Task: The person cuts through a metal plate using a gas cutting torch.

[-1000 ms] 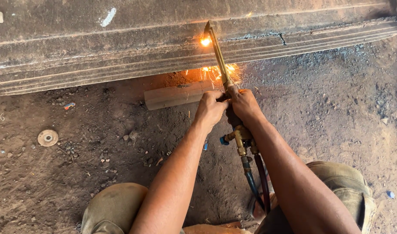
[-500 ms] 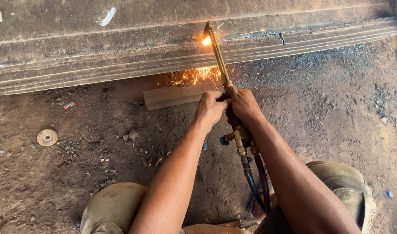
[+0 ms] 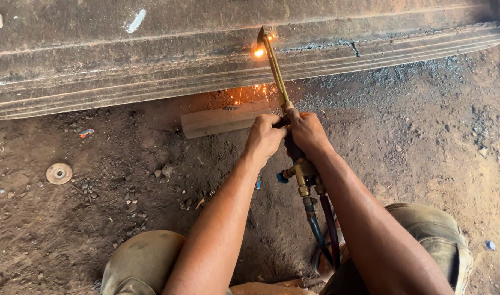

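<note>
My left hand and right hand keep fingers wrapped around the brass cutting torch; sparks have thinned beneath the rusty steel beam.

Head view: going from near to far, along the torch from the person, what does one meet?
Dark hoses → brass valve block → right hand gripping the handle → long brass torch tube → glowing orange flame on the rusty steel beam.

Bare forearms, dusty olive-khaki trousers at both knees
</note>
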